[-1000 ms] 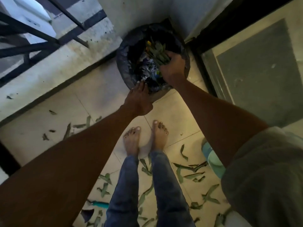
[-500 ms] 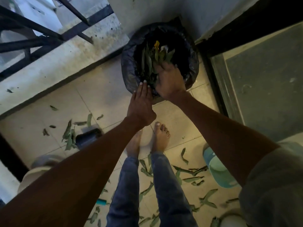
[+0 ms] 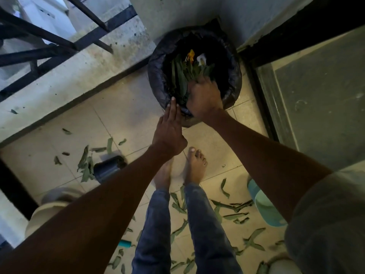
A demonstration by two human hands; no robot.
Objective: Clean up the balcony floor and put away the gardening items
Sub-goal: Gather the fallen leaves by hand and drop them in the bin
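Observation:
A round bin with a black liner [image 3: 158, 76] stands in the balcony corner, with green leaves [image 3: 180, 76] and a yellow scrap heaped inside. My right hand [image 3: 204, 97] reaches into the bin from the near side. Its fingers point down onto the leaves and look straight; I see no leaf clasped in them. My left hand [image 3: 168, 129] is flat with straight fingers, and its fingertips touch the bin's near rim. More cut leaves [image 3: 235, 210] lie scattered on the tiles around my bare feet.
A dark cylinder pot [image 3: 109, 167] lies on its side at the left among leaves. A white pot [image 3: 53, 202] is partly hidden by my left arm. A teal container [image 3: 264, 206] sits at the right and a teal handle [image 3: 124, 243] near my legs. Black railing left, glass door right.
My right hand brought a bunch of leaves over the bin and lowered it inside; the leaves now lie in the bin. My left hand's fingers straightened at the rim.

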